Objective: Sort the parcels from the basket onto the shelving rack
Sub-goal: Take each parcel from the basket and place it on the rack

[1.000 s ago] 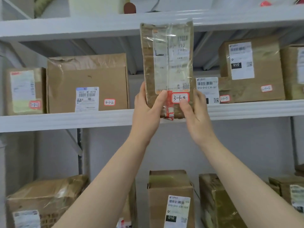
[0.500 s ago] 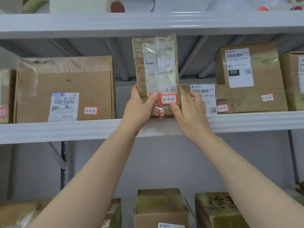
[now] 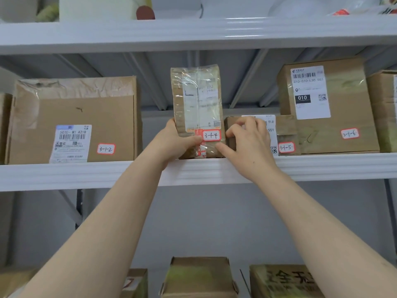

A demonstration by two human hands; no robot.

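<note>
- Head view: the 3-1-4 parcel (image 3: 197,108), which I held up in front of the rack a second ago, now stands upright on the middle shelf (image 3: 322,166), between the 3-1-2 box (image 3: 73,117) and the 3-1-5 box (image 3: 283,134).
- My left hand (image 3: 178,143) grips its lower left edge, and my right hand (image 3: 249,143) pinches the lower right corner.
- I judge this parcel placed, with only the release left.

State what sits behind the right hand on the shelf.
A low box tagged 3-1-5. The right hand, gripping the 3-1-4 parcel, covers most of its label.
</note>
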